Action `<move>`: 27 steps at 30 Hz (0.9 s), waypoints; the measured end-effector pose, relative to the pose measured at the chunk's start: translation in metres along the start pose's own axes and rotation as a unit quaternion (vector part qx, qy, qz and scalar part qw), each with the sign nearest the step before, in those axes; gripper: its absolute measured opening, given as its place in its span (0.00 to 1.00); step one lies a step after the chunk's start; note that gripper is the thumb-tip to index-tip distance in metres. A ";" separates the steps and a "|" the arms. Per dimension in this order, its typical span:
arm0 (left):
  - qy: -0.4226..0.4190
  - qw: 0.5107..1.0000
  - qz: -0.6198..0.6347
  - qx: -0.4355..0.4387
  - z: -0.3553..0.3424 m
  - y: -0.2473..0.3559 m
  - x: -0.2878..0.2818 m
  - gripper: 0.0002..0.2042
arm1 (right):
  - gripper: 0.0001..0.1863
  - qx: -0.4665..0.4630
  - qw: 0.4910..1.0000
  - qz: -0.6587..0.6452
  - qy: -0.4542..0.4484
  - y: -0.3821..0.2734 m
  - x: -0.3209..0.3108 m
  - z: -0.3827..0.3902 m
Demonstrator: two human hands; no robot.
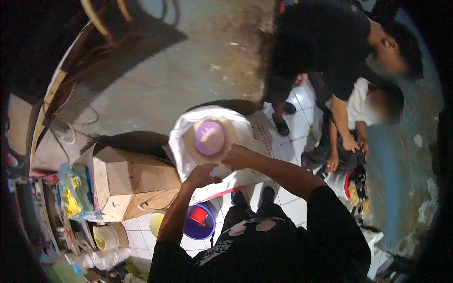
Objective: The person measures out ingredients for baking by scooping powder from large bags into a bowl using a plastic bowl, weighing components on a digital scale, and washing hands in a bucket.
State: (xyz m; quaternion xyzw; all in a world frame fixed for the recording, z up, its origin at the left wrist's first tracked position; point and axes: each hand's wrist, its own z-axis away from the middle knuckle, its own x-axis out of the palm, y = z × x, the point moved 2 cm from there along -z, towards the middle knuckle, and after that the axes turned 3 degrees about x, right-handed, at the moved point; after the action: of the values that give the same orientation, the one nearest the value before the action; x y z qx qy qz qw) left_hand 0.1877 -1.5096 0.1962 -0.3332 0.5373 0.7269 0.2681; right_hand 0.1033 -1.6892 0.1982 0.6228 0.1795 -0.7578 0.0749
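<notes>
An open white sack point(250, 129) stands on the floor in front of me, filled with a pale brown powder or grain. A purple bowl point(209, 137) lies on top of the contents. My left hand point(202, 174) grips the sack's near rim at the lower left. My right hand point(237, 157) grips the same rim just to the right of it, close to the purple bowl. Both forearms reach forward from my dark-shirted body at the bottom.
An open cardboard box point(134, 181) sits left of the sack. A blue bucket point(200, 221) with a red cup inside stands below my left arm, a yellow bowl point(155, 222) beside it. Two people point(339, 61) stand at upper right. Packets and cups crowd the lower left.
</notes>
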 end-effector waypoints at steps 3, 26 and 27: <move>0.056 0.992 -0.068 -0.089 0.004 -0.004 0.017 0.24 | 0.17 0.030 0.986 0.013 0.164 -0.017 -0.014 0.006; 0.285 0.836 0.158 -0.441 0.210 0.077 0.282 0.28 | 0.32 0.453 0.752 -0.351 -0.325 -0.047 0.318 0.421; 0.266 0.801 0.119 -0.523 0.261 0.053 0.326 0.21 | 0.32 0.429 0.768 -0.345 -0.328 -0.047 0.318 0.405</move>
State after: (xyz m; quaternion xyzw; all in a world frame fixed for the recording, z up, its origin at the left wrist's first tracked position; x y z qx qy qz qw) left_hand -0.1099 -1.2637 0.0281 -0.5359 0.1618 0.8069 -0.1887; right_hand -0.3515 -1.7586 -0.0373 0.1995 0.0032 -0.8889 -0.4123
